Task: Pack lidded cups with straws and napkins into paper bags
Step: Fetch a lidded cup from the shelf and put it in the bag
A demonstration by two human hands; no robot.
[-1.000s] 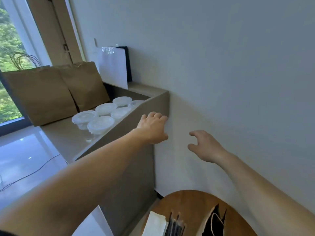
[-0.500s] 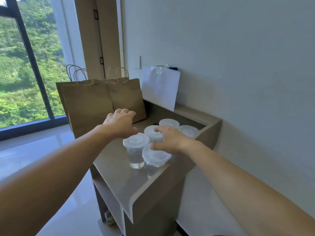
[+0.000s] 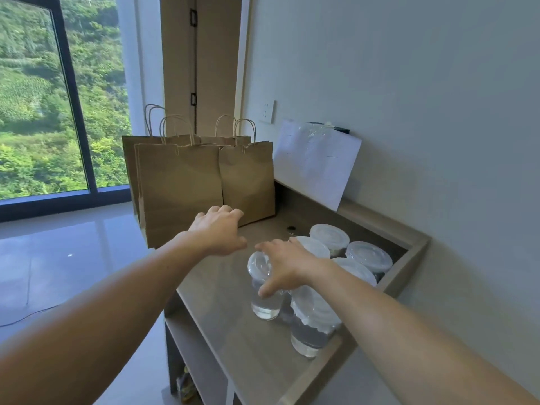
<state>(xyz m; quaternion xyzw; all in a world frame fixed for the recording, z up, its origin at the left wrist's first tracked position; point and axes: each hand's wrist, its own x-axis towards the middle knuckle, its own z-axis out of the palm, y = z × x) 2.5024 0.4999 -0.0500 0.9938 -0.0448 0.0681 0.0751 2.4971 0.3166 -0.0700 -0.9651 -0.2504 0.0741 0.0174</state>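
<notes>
1. Currently my right hand [image 3: 287, 266] lies over the lid of the front-left cup [image 3: 264, 302], thumb down against its clear wall and index finger stretched across the top. The other fingers are hidden, so I cannot tell whether the grasp is closed.
2. My left hand [image 3: 219, 232] hangs above the counter [image 3: 230, 323], fingers loosely bent, holding nothing. Its fingertips are just in front of the paper bags [image 3: 178, 182]; whether they touch, I cannot tell.
3. That cup stands upright on the counter with clear liquid in its base, just beside the other lidded cups [image 3: 329, 235] clustered at the right.
4. The brown handled bags stand upright at the counter's far end.
5. Farther out, a white sheet [image 3: 317, 159] leans on the wall [image 3: 423, 112], and a window [image 3: 35, 97] shows green trees at the left.
</notes>
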